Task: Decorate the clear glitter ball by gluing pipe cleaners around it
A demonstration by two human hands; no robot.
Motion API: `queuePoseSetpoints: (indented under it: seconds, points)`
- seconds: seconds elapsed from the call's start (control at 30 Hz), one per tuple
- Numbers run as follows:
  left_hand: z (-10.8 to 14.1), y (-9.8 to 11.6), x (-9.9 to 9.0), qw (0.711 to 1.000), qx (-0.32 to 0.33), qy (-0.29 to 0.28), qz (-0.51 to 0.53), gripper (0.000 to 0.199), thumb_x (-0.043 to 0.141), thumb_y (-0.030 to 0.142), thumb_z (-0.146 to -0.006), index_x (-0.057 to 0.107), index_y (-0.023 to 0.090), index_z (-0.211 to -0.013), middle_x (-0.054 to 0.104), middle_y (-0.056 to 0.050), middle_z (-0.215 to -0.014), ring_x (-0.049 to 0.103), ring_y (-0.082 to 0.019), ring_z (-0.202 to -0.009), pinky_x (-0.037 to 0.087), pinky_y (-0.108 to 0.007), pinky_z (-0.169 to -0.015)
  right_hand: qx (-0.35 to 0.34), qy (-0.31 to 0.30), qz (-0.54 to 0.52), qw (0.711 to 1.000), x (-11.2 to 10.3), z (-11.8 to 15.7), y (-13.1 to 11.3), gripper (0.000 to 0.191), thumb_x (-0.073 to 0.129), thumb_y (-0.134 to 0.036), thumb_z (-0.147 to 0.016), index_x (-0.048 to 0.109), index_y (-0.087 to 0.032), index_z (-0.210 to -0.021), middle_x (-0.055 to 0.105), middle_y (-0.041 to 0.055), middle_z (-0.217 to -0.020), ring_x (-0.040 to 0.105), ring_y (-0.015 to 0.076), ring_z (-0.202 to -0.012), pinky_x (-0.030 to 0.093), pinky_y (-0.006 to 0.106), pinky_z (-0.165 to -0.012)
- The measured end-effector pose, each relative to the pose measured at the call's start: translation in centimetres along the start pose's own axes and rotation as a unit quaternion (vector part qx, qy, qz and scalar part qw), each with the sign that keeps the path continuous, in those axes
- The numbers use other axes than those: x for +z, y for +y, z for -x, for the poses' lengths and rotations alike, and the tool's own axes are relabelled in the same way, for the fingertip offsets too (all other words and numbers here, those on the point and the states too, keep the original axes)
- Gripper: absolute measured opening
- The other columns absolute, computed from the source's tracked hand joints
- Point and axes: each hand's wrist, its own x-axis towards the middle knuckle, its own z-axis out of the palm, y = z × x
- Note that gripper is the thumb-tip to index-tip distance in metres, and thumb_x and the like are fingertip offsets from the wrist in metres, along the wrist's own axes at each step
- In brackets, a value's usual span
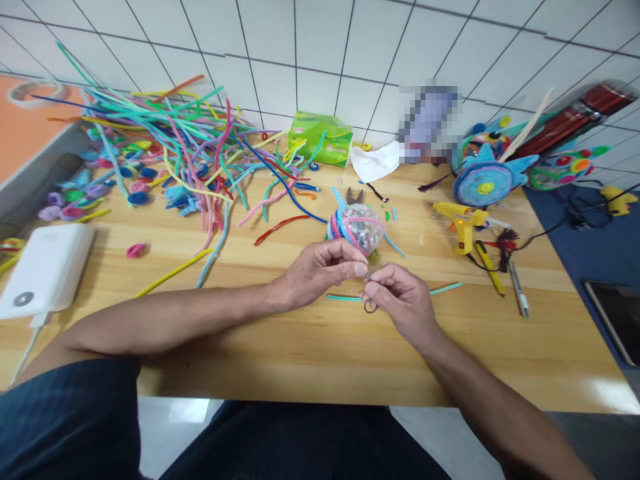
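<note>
My left hand (327,270) and my right hand (400,297) meet near the middle of the table, both pinching a small grey-brown piece (369,277) between their fingertips. The piece has a dark ring-shaped curl (370,306) hanging below my right fingers. Just beyond my hands sits a clear ball (365,229) wrapped with pink and blue pipe cleaners, with a brown forked piece (355,196) behind it. A teal pipe cleaner (445,289) lies on the table; its middle is hidden behind my right hand.
Tangled pipe cleaners (190,147) fill the back left. A white power bank (47,267) lies at left. To the right are a yellow glue gun (463,227), a yellow cutter (490,268), a pen (519,289) and a blue coiled disc (483,185). A green tissue pack (320,138) lies against the wall.
</note>
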Motion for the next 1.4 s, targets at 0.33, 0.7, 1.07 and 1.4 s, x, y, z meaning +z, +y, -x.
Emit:
queuePoseSetpoints:
  seconds: [0.33,0.7,1.07,1.4]
  points:
    - [-0.1,0.1,-0.3,0.999,-0.020,-0.020,0.036,0.036,0.086,0.050,-0.091,0.077,0.015,-0.090,0.076,-0.003,-0.082,0.050,-0.007,-0.061,0.043,-0.022,-0.058,0.085,-0.038,-0.117,0.989,-0.4,0.0,1.5,0.039,0.090,-0.055,-0.088,0.071,-0.021,-0.087,0.076,-0.0005,-0.071,0.064,0.0101,-0.053,0.052,0.021,-0.051]
    - [-0.1,0.2,-0.1,0.999,-0.026,-0.019,0.043,0.039,0.086,0.053,-0.090,0.074,0.015,-0.095,0.076,-0.002,-0.084,0.050,-0.005,-0.059,0.044,-0.020,-0.057,0.120,-0.055,-0.201,0.971,0.0,-0.5,0.8,0.042,0.095,-0.056,-0.081,0.069,-0.022,-0.084,0.069,-0.0036,-0.064,0.058,0.0089,-0.050,0.046,0.020,-0.047]
    - [0.0,0.4,-0.2,1.000,-0.014,-0.004,0.008,0.038,0.082,0.052,-0.094,0.074,0.015,-0.089,0.076,-0.003,-0.081,0.051,-0.007,-0.061,0.046,-0.021,-0.059,0.112,-0.031,-0.162,0.980,0.1,-0.2,1.6,0.040,0.093,-0.055,-0.083,0.071,-0.022,-0.086,0.073,-0.0027,-0.067,0.061,0.0089,-0.051,0.049,0.020,-0.049]
    - [-0.2,-0.1,-0.1,0.999,-0.016,-0.021,0.040,0.038,0.084,0.052,-0.093,0.074,0.016,-0.097,0.075,-0.002,-0.085,0.055,-0.007,-0.063,0.047,-0.021,-0.060,0.130,-0.044,-0.203,0.970,0.0,-0.6,1.1,0.042,0.095,-0.056,-0.081,0.071,-0.021,-0.085,0.068,-0.0037,-0.062,0.057,0.0087,-0.049,0.046,0.020,-0.047]
